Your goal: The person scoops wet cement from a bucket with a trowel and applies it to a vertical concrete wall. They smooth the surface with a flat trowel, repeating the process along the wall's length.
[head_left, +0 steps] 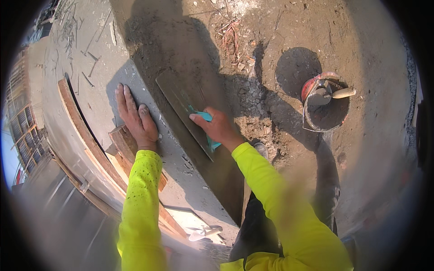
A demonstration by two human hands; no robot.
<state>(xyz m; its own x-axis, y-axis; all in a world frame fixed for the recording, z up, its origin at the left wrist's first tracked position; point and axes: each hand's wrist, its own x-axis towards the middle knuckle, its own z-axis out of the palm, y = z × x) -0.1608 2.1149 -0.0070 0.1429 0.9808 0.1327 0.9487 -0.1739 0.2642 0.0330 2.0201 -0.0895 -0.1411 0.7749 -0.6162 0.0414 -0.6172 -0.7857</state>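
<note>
My left hand (137, 118) lies flat on the grey concrete top (100, 105) of a low wall, its fingers stretched out and nothing in them. Wrapped round the teal handle (205, 116) of a long rectangular plastering trowel (178, 106) is my right hand (219, 128). The trowel's blade lies along the wall's side face (199, 174), which is coated in wet-looking, darker mortar. Part of the handle is hidden by my fingers. Beside my left wrist is a short wooden block (125, 141).
A red-rimmed bucket (326, 115) of mortar stands on the dirt at right, with a wooden-handled trowel (344, 92) in it. Loose nails (92, 65) litter the wall top. Wooden boards (86, 128) run along its left side. Another small trowel (205, 233) lies near me.
</note>
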